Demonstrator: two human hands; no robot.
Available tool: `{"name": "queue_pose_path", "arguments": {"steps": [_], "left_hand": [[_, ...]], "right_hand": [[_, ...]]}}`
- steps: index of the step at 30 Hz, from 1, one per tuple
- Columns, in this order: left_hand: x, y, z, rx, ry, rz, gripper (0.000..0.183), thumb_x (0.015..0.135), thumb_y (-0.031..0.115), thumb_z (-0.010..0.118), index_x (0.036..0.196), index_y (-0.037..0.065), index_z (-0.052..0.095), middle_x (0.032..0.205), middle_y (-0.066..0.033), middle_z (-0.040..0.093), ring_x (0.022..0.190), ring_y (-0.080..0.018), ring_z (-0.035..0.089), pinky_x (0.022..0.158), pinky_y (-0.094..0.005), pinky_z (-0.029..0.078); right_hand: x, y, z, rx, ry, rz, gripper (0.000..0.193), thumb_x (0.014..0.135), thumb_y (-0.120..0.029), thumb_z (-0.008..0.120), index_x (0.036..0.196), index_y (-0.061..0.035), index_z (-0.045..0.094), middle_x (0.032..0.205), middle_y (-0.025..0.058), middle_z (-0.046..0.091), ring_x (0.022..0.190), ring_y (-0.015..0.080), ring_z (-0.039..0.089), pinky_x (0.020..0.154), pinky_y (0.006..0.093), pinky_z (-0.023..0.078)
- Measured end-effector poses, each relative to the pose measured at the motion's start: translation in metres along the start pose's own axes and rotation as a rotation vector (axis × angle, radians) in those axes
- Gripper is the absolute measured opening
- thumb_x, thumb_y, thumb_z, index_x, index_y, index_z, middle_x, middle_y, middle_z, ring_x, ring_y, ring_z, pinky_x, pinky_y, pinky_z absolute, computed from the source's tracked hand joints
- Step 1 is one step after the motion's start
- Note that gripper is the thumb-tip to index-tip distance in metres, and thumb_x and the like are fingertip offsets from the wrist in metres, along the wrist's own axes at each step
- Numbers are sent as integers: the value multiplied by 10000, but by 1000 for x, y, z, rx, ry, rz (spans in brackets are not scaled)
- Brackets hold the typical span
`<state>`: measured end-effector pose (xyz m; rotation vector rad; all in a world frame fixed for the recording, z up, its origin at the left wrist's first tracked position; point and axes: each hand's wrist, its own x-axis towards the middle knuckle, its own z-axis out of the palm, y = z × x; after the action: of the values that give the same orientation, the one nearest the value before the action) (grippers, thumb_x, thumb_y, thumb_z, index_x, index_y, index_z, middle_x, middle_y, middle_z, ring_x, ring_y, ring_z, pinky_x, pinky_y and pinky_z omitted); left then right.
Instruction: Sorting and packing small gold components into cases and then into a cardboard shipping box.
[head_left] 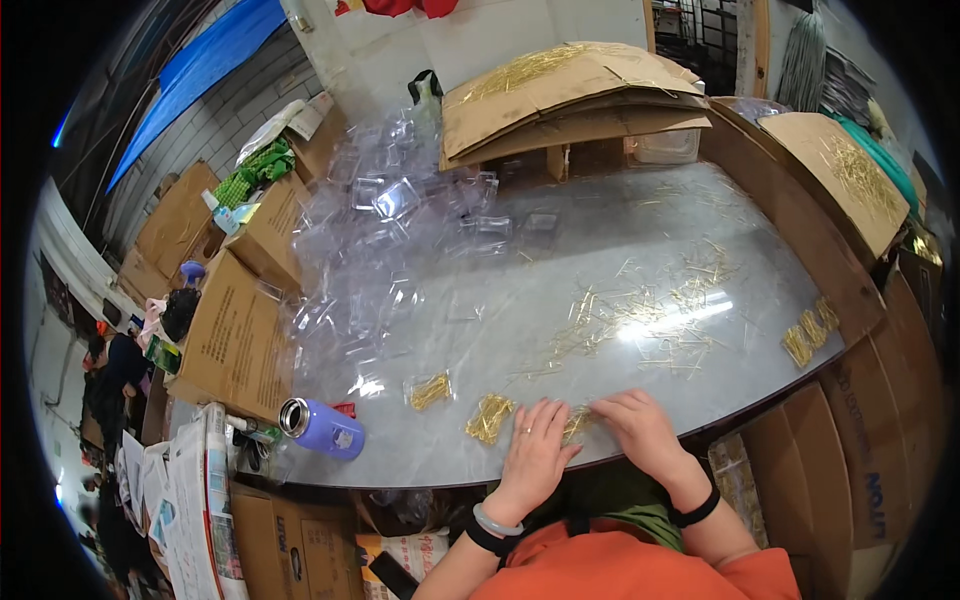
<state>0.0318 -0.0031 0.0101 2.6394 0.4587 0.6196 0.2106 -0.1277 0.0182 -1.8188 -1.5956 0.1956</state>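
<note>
Close to the table's front edge, a small bundle of thin gold-coloured metal pins [575, 424] lies between my two hands. My left hand [538, 455] rests on the left of it, thumb and fingers closed against its side. From the right, my right hand [640, 428] has its fingers together, bent inward, with the tips at the bundle. Part of the bundle is hidden under my fingers. Just left of my left hand lies a pile of gold pins [489, 418]. Farther left, a clear plastic box [449, 378] holds more pins.
Loose pins [650, 310] scatter over the grey table [420, 450]. Clear plastic boxes [390, 200] heap at the back left. A purple bottle [330, 430] stands front left. Gold bundles [810, 333] line the right edge. Cardboard sheets [580, 95] cover the back.
</note>
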Motion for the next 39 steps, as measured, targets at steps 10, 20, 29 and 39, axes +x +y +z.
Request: {"name": "queue_pose_path", "arguments": {"steps": [10, 20, 29, 39], "left_hand": [[-1, 1, 3, 44, -11, 16, 584, 899, 168, 695, 1402, -27, 471, 1392, -195, 507, 1355, -404, 434, 1166, -558, 302], [-6, -7, 6, -170, 46, -74, 540, 885, 125, 716, 1353, -12, 483, 1377, -214, 502, 1322, -413, 454, 1164, -518, 339], [-5, -7, -3, -314, 15, -108, 658, 880, 24, 681, 1458, -28, 372, 1410, -268, 441, 1324, -449, 435, 1136, -473, 372], [1, 0, -13, -255, 43, -77, 773, 853, 53, 730, 1512, -33, 336, 1492, -276, 375, 1375, -449, 398, 1146, -484, 354]], "right_hand": [[-1, -20, 49, 256, 330, 139, 658, 792, 78, 472, 1443, 50, 382, 1470, 274, 422, 1380, 456, 399, 1173, 476, 325], [16, -8, 15, 50, -12, -64, 726, 783, 12, 566, 1483, 14, 372, 1453, 249, 457, 1381, 425, 405, 1194, 482, 294], [21, -7, 4, 139, -147, -188, 626, 818, -168, 767, 1378, -38, 520, 1371, 196, 520, 1267, 399, 503, 1099, 465, 422], [12, 4, 18, -100, -8, -171, 452, 874, -192, 723, 1263, -24, 567, 1221, 172, 574, 1120, 367, 560, 980, 462, 476]]}}
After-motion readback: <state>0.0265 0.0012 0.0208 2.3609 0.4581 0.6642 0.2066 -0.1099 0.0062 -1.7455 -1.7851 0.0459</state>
